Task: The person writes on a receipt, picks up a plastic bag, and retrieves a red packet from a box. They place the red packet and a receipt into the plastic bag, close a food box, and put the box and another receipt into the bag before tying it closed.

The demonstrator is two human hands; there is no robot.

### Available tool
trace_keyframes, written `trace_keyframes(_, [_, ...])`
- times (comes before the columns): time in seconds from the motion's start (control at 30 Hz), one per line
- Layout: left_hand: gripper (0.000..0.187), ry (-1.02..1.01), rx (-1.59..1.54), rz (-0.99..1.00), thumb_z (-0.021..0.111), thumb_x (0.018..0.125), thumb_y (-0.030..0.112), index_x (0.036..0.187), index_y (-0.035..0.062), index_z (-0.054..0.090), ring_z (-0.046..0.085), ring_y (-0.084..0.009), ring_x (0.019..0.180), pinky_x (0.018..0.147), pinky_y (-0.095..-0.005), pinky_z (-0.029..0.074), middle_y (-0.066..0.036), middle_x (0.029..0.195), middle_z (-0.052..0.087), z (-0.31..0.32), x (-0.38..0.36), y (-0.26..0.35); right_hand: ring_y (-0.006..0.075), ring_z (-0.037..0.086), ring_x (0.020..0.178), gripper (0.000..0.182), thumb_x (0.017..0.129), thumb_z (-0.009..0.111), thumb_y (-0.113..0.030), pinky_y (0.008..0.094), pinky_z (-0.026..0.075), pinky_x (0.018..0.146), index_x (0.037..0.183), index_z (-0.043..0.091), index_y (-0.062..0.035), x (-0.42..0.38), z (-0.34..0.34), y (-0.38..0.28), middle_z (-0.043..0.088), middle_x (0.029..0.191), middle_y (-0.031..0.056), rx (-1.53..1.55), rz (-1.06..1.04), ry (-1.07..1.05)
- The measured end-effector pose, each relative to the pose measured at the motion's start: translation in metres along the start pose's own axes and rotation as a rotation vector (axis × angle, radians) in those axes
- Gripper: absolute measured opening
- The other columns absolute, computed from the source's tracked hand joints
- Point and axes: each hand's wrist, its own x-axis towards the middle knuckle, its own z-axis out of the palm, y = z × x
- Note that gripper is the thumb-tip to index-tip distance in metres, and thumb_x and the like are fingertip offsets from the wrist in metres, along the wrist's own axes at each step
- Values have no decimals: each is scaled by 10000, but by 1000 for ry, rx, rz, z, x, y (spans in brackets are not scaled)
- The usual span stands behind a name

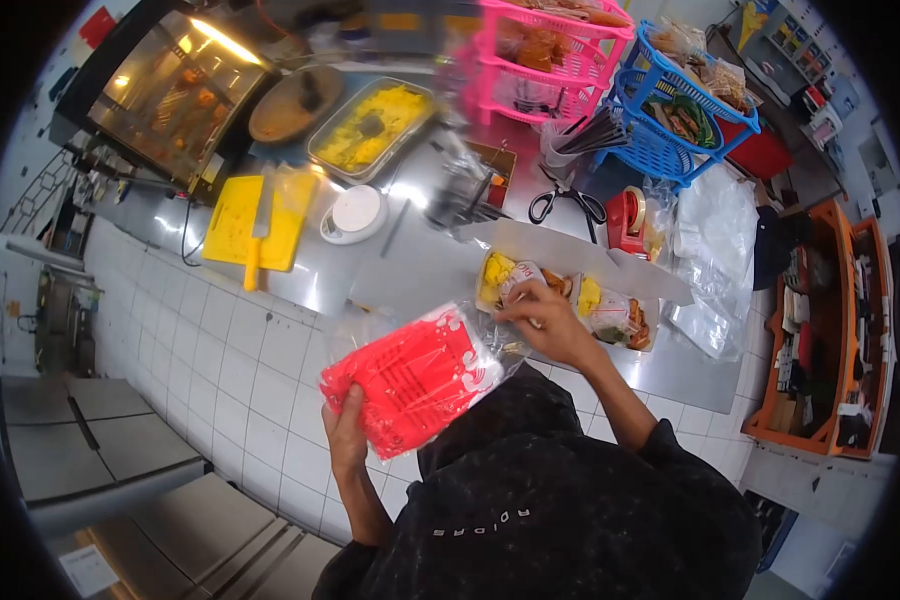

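The left hand [348, 440] is closed on the lower edge of a clear plastic bag of red utensils [410, 378], thumb over the front face, holding it in the air just in front of the open food box [565, 300] on the worktop [410, 265]. The right hand [550, 320] pinches the bag's open upper corner, directly over the near edge of the box. The bag appears light, thin and slippery, and the contents stiff and loose inside; a grip on the film edges looks likely to control it best. Scissors [567, 203] lie behind the box.
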Motion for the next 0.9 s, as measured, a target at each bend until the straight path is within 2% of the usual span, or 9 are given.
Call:
trace_keyframes(0.1, [405,-81,-59,-33,543,944,195,1258,-49,467,598,-229,1057,913,-350,483,-160,1179,589,1,32,3,262,583,967,170,815,623,-78,320,462,829,966,700,-71,16,-10,-15,555,1041,106,103,40,118])
trace_keyframes(0.2, [400,-120,-138,-31,533,946,176,1273,-40,457,594,-236,1072,919,-355,488,-154,1186,587,10,55,-5,267,549,1016,217,812,621,-92,344,429,866,1015,697,-79,29,-3,-35,553,1044,111,86,193,51])
trace_keyframes(0.3, [381,-131,-224,-28,540,943,149,1274,-25,469,585,-236,1082,932,-358,480,-135,1180,592,18,73,-9,271,490,1052,271,809,643,-139,368,377,907,1072,689,-92,42,3,-30,523,1030,109,-299,118,84])
trace_keyframes(0.4, [386,-80,-207,-37,544,942,154,1275,-26,467,588,-228,1078,928,-354,482,-135,1186,591,22,85,-8,268,446,1052,307,801,669,-193,373,336,918,1094,687,-101,56,-8,-26,482,1015,107,36,146,57])
trace_keyframes(0.43, [386,-65,-195,-36,541,944,158,1275,-25,467,589,-225,1076,929,-351,481,-134,1186,591,22,90,-10,268,448,1021,320,808,676,-214,370,340,900,1102,683,-88,59,-10,-21,453,1010,109,31,74,100])
trace_keyframes(0.63, [450,-121,-118,-83,509,962,232,1326,-13,404,552,-267,1156,971,-404,469,-160,1268,539,13,115,-25,247,509,942,322,794,701,-241,362,359,883,1052,677,-48,79,-20,-36,504,952,97,-10,250,43])
trace_keyframes(0.73, [461,-175,-96,-102,508,963,244,1329,-13,398,552,-274,1158,974,-404,469,-165,1270,537,6,131,-21,223,552,829,300,752,739,-184,334,438,748,997,664,-28,91,-6,-37,578,891,82,109,326,166])
trace_keyframes(0.83, [468,-236,-135,-104,506,963,253,1331,-13,394,551,-281,1162,976,-404,470,-170,1273,535,5,145,-18,243,583,775,274,753,737,-166,344,451,711,965,644,-20,98,3,-47,622,869,111,19,262,284])
trace_keyframes(0.9, [475,-233,-173,-139,503,964,261,1334,-13,390,552,-287,1164,976,-405,471,-174,1277,532,-1,150,-17,254,597,773,232,766,726,-151,355,454,722,937,640,-19,103,9,-48,631,872,114,29,289,267])
